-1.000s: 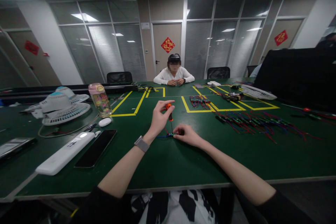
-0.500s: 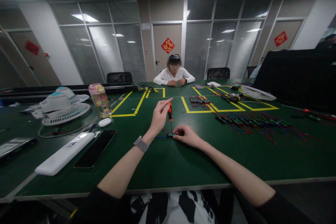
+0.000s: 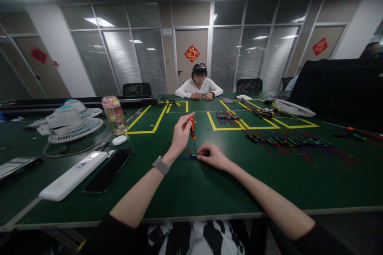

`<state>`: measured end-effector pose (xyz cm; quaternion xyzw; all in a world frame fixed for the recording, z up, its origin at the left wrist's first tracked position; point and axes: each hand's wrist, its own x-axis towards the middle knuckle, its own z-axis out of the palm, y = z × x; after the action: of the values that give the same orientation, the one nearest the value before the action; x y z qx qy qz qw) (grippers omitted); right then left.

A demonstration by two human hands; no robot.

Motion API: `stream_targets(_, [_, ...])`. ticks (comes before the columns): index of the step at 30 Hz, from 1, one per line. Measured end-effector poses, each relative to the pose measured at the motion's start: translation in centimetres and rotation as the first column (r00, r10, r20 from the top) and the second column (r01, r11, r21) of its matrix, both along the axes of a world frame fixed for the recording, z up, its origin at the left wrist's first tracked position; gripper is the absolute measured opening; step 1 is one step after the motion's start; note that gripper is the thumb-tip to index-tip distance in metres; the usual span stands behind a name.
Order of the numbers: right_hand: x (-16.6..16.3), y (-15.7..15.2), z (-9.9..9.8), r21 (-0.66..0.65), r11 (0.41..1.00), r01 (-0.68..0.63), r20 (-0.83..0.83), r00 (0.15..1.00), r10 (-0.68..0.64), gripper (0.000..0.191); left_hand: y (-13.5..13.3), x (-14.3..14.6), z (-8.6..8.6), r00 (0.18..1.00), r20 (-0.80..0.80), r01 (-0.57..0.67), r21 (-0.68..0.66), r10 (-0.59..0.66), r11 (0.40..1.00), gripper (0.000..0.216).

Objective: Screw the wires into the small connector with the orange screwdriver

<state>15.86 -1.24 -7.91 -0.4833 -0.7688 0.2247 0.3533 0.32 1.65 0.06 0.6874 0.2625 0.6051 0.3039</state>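
Note:
My left hand [image 3: 182, 134] is closed around the top of an orange and black screwdriver [image 3: 193, 130], which stands nearly upright with a slight tilt. The screwdriver's tip meets a small green circuit board [image 3: 194, 155] with red and blue wires, lying on the green table. From the right, my right hand [image 3: 214, 156] pinches the board's end against the tabletop; its fingertips partly cover it. To the right lies a row of similar wired boards [image 3: 293, 141], and a smaller bundle of wired boards [image 3: 228, 118] sits inside a yellow taped outline.
On the left are a white fan [image 3: 74, 127], a drink bottle [image 3: 114, 115], a white power strip-like case [image 3: 73, 175] and a black phone [image 3: 109, 170]. Across the table sits a person in white [image 3: 199, 87]. A large black screen [image 3: 344, 93] stands at right.
My left fingers have changed their hold on the screwdriver's top, with the index finger now curled in, and the handle leans slightly more left. My right hand stays on the board.

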Motion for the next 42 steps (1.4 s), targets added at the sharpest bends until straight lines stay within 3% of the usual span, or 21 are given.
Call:
stream_targets(6, [0.06, 0.11, -0.13, -0.002, 1.0, -0.002, 0.005, 1.0, 0.002, 0.015, 0.01, -0.04, -0.03, 0.992, -0.062, -0.107, 0.072, 0.111, 0.992, 0.027])
stream_targets(12, [0.06, 0.04, -0.06, -0.013, 1.0, -0.003, -0.005, 1.0, 0.003, 0.016, 0.14, -0.06, 0.02, 0.996, -0.014, 0.088, -0.088, -0.089, 0.992, 0.034])
stream_targets(17, [0.07, 0.19, -0.29, -0.011, 1.0, 0.003, -0.004, 1.0, -0.003, 0.017, -0.19, -0.13, 0.12, 0.993, -0.088, -0.069, 0.045, 0.073, 0.997, 0.026])
stream_targets(22, [0.08, 0.22, -0.33, -0.007, 1.0, -0.005, -0.002, 1.0, 0.005, 0.015, -0.31, -0.11, 0.23, 0.999, -0.049, 0.009, -0.017, -0.01, 1.0, 0.031])
stream_targets(27, [-0.02, -0.07, 0.06, 0.008, 1.0, -0.009, -0.006, 1.0, 0.009, 0.013, -0.35, -0.11, 0.19, 0.993, -0.067, -0.088, 0.079, 0.093, 0.993, 0.027])
stream_targets(32, [-0.07, -0.02, -0.01, 0.004, 1.0, -0.019, -0.022, 1.0, 0.019, 0.014, -0.33, -0.06, 0.19, 0.998, -0.055, 0.015, -0.001, -0.015, 1.0, 0.032])
stream_targets(36, [-0.1, 0.03, -0.12, -0.006, 1.0, -0.021, -0.037, 0.999, 0.02, 0.014, -0.13, -0.12, 0.08, 0.994, -0.071, -0.081, 0.053, 0.084, 0.995, 0.03])
stream_targets(40, [-0.08, 0.02, -0.13, 0.003, 1.0, -0.021, -0.028, 0.999, 0.021, 0.014, 0.01, -0.2, 0.18, 0.998, -0.06, 0.018, -0.028, -0.02, 0.999, 0.032])
stream_targets(42, [-0.05, 0.04, -0.16, 0.0, 1.0, -0.02, -0.021, 1.0, 0.02, 0.013, -0.02, -0.2, 0.22, 0.998, -0.061, 0.012, -0.03, -0.014, 0.999, 0.031])
